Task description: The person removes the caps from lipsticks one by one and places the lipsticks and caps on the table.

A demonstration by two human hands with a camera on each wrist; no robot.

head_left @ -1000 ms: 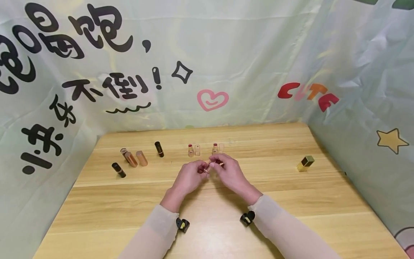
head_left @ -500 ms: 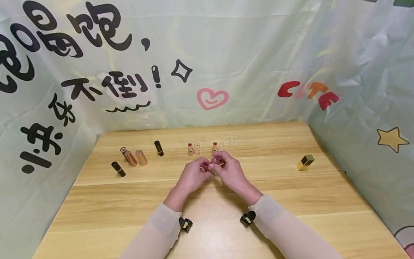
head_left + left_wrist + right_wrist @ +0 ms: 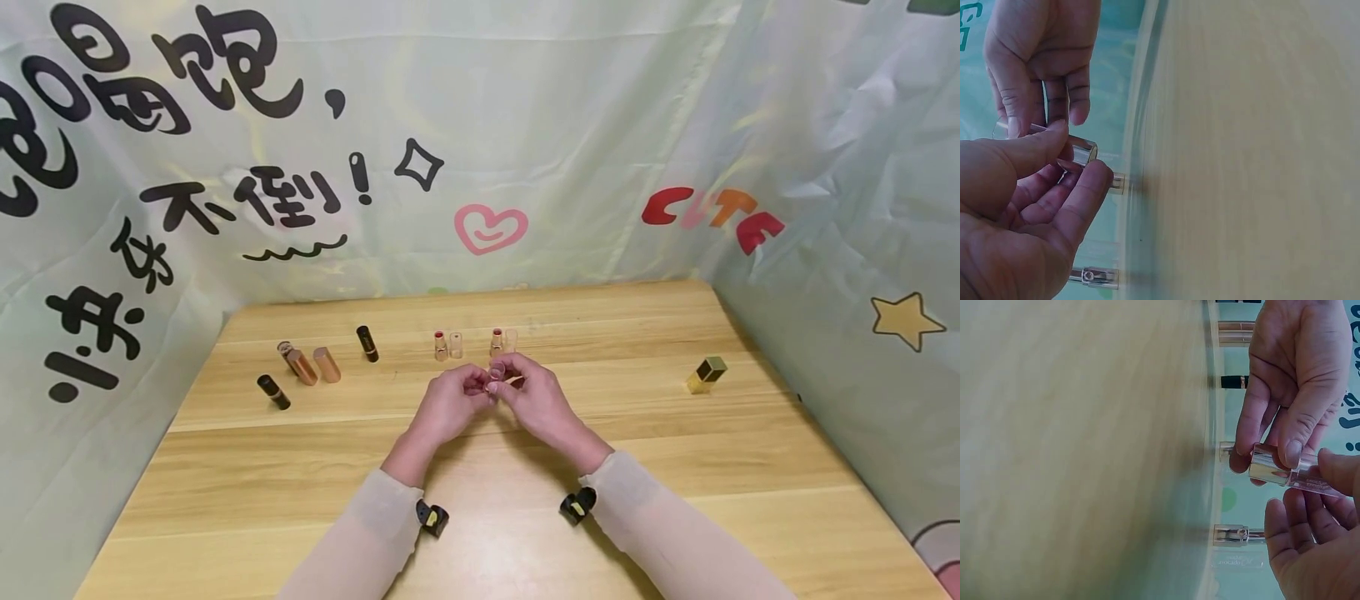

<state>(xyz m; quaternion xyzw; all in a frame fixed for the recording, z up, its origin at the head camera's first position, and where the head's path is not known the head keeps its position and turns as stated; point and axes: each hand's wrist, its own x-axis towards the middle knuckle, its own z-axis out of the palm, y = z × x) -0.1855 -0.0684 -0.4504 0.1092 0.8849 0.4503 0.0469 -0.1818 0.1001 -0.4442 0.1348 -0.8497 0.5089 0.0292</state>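
Note:
In the right wrist view, my left hand (image 3: 1297, 381) pinches the shiny gold base of a lipstick (image 3: 1266, 467). My right hand (image 3: 1316, 550) holds the lipstick's clear cap (image 3: 1311, 480) between thumb and fingers, and cap and base meet end to end. Seen from the head, left hand (image 3: 448, 407) and right hand (image 3: 538, 402) come together above the table, largely hiding the lipstick. Just beyond them stand two uncapped red lipsticks, the left one (image 3: 440, 345) and the right one (image 3: 497, 342), each with a clear cap (image 3: 456, 345) beside it.
At the left of the wooden table (image 3: 300, 500) stand a black tube (image 3: 273, 392), several rose-gold tubes (image 3: 327, 365) and another black tube (image 3: 367, 343). A gold lipstick with a dark cap (image 3: 707, 375) stands far right. Printed cloth (image 3: 585, 150) encloses the back and sides.
My left hand has shifted slightly right, closer to my right hand. The lipstick between them has turned, and its clear end now shows above the fingers. The standing tubes have stayed put.

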